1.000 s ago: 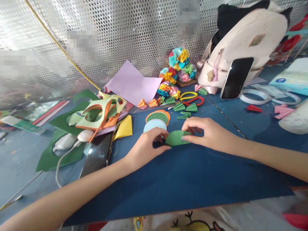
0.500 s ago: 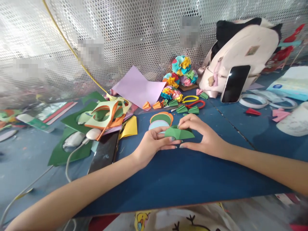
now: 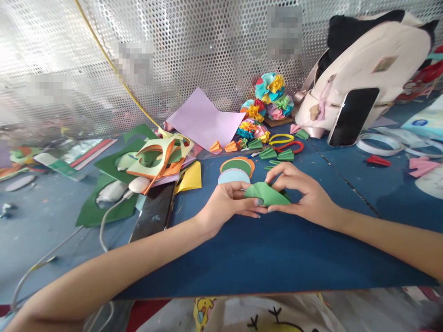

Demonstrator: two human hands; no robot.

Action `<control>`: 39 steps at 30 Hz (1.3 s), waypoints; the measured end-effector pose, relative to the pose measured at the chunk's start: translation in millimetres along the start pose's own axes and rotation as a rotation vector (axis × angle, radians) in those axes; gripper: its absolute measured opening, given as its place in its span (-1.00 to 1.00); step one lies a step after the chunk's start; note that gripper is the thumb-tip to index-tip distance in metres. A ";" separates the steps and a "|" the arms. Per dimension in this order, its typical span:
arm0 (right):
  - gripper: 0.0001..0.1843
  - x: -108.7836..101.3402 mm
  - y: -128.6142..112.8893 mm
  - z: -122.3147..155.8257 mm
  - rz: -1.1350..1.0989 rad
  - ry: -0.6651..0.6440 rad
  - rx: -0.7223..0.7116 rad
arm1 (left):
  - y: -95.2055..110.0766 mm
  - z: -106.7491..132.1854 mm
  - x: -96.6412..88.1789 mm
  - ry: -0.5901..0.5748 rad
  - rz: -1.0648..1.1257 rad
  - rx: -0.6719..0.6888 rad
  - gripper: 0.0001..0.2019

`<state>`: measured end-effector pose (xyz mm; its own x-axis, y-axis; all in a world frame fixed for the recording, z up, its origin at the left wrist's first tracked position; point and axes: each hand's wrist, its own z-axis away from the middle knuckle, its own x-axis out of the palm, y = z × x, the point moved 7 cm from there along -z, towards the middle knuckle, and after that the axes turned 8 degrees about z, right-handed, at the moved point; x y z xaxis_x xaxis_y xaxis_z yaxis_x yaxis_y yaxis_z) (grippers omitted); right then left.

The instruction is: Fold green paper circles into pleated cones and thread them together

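Green paper (image 3: 266, 193) is pinched between the fingers of the left hand (image 3: 226, 203) and right hand (image 3: 306, 196), squeezed into a hump over the blue board (image 3: 277, 258), just beside the paper circles (image 3: 234, 176).

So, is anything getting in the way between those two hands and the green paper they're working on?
Nothing visible does: the left hand and the right hand both touch the green paper directly, with no other object between them and it.
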<state>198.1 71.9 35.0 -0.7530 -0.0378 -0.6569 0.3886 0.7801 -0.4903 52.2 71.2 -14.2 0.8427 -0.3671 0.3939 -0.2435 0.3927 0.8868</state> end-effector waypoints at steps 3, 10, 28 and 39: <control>-0.79 -2.3 -0.5 0.2 0.012 0.034 0.002 | 2.1 0.7 0.8 0.016 0.014 0.025 -0.74; -0.83 -1.0 -4.6 1.2 0.103 0.073 -0.002 | 3.7 1.6 -2.1 0.068 0.095 0.116 -0.80; -0.77 2.9 -11.8 -0.1 0.121 0.077 0.000 | 2.6 3.7 -4.0 0.146 0.137 0.158 -0.81; -0.76 12.3 -9.7 1.7 0.164 -0.041 -0.034 | 2.4 2.8 -3.9 0.149 0.101 0.180 -0.78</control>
<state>186.0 62.8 30.8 -0.6586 0.0674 -0.7495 0.4859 0.7986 -0.3551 46.9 71.3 -12.9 0.8680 -0.2005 0.4543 -0.4001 0.2593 0.8790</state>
